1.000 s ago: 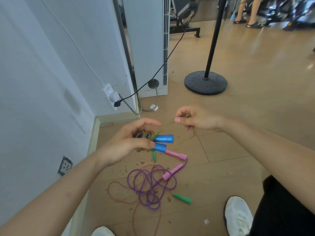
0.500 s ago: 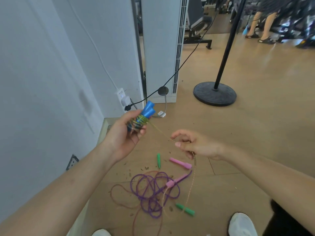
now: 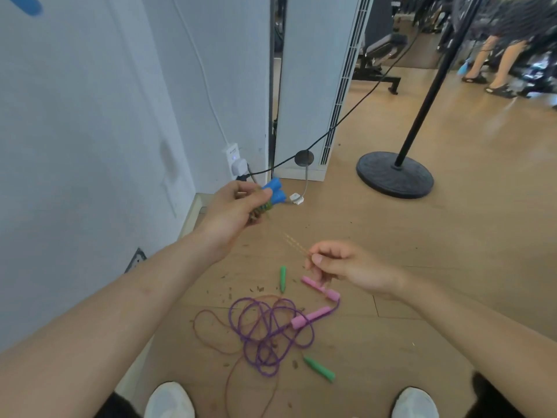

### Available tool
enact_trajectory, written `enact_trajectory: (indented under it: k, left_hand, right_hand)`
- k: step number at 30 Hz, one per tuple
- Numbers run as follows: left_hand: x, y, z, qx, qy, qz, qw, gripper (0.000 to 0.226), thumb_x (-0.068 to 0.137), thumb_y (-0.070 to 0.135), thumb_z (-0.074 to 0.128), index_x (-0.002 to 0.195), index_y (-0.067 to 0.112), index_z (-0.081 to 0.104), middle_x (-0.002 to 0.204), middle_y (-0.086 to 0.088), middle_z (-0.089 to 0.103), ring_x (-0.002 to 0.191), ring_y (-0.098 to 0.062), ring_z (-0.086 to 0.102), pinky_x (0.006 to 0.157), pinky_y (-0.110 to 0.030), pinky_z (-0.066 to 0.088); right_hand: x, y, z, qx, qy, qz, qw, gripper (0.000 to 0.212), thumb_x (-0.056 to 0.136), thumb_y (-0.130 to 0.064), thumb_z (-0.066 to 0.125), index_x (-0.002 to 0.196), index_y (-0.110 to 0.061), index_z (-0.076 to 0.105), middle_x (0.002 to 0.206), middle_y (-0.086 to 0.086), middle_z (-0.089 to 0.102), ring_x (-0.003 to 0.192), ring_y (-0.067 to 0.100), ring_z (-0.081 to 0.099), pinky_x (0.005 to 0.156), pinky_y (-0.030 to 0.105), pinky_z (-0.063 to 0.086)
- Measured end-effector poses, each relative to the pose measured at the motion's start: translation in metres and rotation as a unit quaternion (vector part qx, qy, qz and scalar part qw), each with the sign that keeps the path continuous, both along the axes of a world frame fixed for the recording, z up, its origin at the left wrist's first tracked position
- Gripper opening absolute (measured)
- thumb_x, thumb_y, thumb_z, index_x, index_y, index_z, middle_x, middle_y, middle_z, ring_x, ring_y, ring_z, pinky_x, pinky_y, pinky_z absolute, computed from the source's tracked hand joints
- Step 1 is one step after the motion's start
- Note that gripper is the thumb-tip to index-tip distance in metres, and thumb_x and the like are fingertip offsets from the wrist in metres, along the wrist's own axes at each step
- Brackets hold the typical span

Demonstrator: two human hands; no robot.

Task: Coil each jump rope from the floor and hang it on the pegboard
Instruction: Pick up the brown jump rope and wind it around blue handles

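Head view, wood floor [image 3: 458, 267] (debris-flecked), white wall [image 3: 90, 122], left hand [image 3: 233, 214] gripping blue handles [image 3: 274, 190], right hand [image 3: 349, 267] pinching cord [image 3: 294, 244].

Three jump ropes [image 3: 265, 327], six handles [image 3: 310, 317], two hands [image 3: 238, 206], two shoes [image 3: 168, 401]

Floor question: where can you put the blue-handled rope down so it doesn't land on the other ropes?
Bare floor lies right of the right hand, between the black stand base and the right shoe. It is crowded in front of the feet: the purple rope, pink handles and green handles lie tangled there.
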State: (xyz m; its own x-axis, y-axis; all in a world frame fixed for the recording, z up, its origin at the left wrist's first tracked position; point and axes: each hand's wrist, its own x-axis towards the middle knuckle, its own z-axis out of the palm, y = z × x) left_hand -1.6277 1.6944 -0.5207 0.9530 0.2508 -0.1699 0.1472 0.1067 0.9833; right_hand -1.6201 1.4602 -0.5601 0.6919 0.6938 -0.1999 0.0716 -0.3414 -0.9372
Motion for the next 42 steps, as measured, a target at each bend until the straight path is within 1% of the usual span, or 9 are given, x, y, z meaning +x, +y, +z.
enact_trajectory:
  k: [3, 6, 10, 16, 20, 27, 31, 36, 42]
  left_hand:
    - [0.001, 0.008, -0.014, 0.185, -0.035, -0.005, 0.982, 0.033, 0.081, 0.025, 0.081, 0.108, 0.016, 0.064, 0.1, -0.002, 0.061, 0.076, -0.016, 0.057, 0.075, -0.032, 0.053]
    - [-0.001, 0.013, -0.02, 0.388, -0.101, -0.055, 0.915, 0.034, 0.077, 0.027, 0.084, 0.105, 0.024, 0.065, 0.103, 0.003, 0.06, 0.087, -0.012, 0.057, 0.077, -0.024, 0.047]
    - [0.0, 0.015, -0.025, 0.478, -0.106, -0.147, 0.86, 0.04, 0.073, 0.026, 0.087, 0.107, 0.029, 0.067, 0.1, 0.005, 0.056, 0.091, -0.015, 0.058, 0.081, -0.028, 0.048]
    - [-0.004, 0.001, -0.034, 0.448, -0.128, -0.284, 0.838, 0.039, 0.084, 0.038, 0.077, 0.122, 0.033, 0.068, 0.097, 0.008, 0.059, 0.092, -0.009, 0.059, 0.084, -0.03, 0.048]
    - [-0.013, -0.013, -0.032, 0.414, -0.157, -0.315, 0.84, 0.042, 0.072, 0.044, 0.085, 0.11, 0.035, 0.071, 0.1, 0.005, 0.063, 0.092, -0.011, 0.062, 0.083, -0.027, 0.051]
    - [-0.029, -0.036, -0.024, 0.351, -0.167, -0.302, 0.871, 0.037, 0.063, 0.016, 0.092, 0.092, 0.027, 0.072, 0.092, 0.008, 0.069, 0.083, -0.01, 0.067, 0.074, -0.026, 0.054]
    - [-0.035, -0.038, -0.013, 0.255, -0.129, -0.289, 0.914, 0.044, 0.067, 0.005, 0.088, 0.099, 0.026, 0.068, 0.094, 0.007, 0.067, 0.081, -0.009, 0.065, 0.073, -0.023, 0.052]
    - [-0.035, -0.03, 0.002, 0.144, -0.095, -0.299, 0.938, 0.052, 0.064, 0.029, 0.081, 0.115, 0.036, 0.073, 0.089, 0.01, 0.068, 0.075, -0.012, 0.059, 0.07, -0.025, 0.047]
    - [-0.026, -0.025, 0.007, -0.074, -0.065, -0.243, 0.965, 0.046, 0.058, 0.019, 0.076, 0.103, 0.011, 0.071, 0.089, -0.004, 0.065, 0.067, -0.012, 0.057, 0.055, -0.021, 0.043]
  right_hand:
    - [-0.005, -0.001, 0.013, -0.008, -0.026, -0.001, 1.0, 0.017, 0.103, -0.013, 0.048, 0.099, -0.006, 0.063, 0.066, -0.01, 0.057, 0.062, 0.006, 0.054, 0.063, 0.017, 0.045]
    - [-0.006, -0.005, 0.022, -0.02, -0.083, -0.008, 0.996, 0.01, 0.099, -0.012, 0.056, 0.094, -0.01, 0.064, 0.064, -0.019, 0.058, 0.059, -0.004, 0.051, 0.062, 0.015, 0.043]
    - [0.0, -0.016, 0.033, -0.028, -0.159, -0.044, 0.986, 0.01, 0.096, -0.018, 0.062, 0.089, -0.013, 0.068, 0.063, -0.014, 0.052, 0.059, 0.001, 0.047, 0.06, 0.022, 0.043]
    - [0.014, -0.025, 0.047, 0.003, -0.247, -0.148, 0.958, 0.014, 0.097, -0.018, 0.059, 0.086, -0.022, 0.068, 0.072, 0.005, 0.062, 0.059, -0.002, 0.048, 0.059, 0.013, 0.039]
    - [0.024, -0.032, 0.048, -0.006, -0.278, -0.175, 0.944, 0.012, 0.096, -0.017, 0.061, 0.092, -0.013, 0.071, 0.072, -0.005, 0.061, 0.059, -0.002, 0.049, 0.059, 0.01, 0.037]
    - [0.046, -0.042, 0.038, -0.003, -0.292, -0.204, 0.934, 0.006, 0.092, -0.022, 0.069, 0.093, -0.016, 0.07, 0.086, 0.005, 0.07, 0.077, 0.014, 0.061, 0.077, 0.033, 0.05]
    - [0.061, -0.052, 0.026, -0.034, -0.276, -0.194, 0.941, 0.007, 0.091, -0.028, 0.068, 0.095, -0.023, 0.065, 0.083, 0.019, 0.065, 0.069, 0.028, 0.058, 0.069, 0.033, 0.048]
    - [0.06, -0.049, 0.017, -0.038, -0.209, -0.179, 0.96, 0.004, 0.096, -0.016, 0.062, 0.095, -0.011, 0.063, 0.072, -0.001, 0.055, 0.051, -0.002, 0.049, 0.051, 0.017, 0.044]
    - [0.058, -0.043, -0.003, -0.052, -0.187, -0.158, 0.968, 0.006, 0.095, -0.02, 0.063, 0.095, -0.023, 0.069, 0.078, -0.002, 0.063, 0.057, 0.009, 0.055, 0.057, 0.031, 0.052]
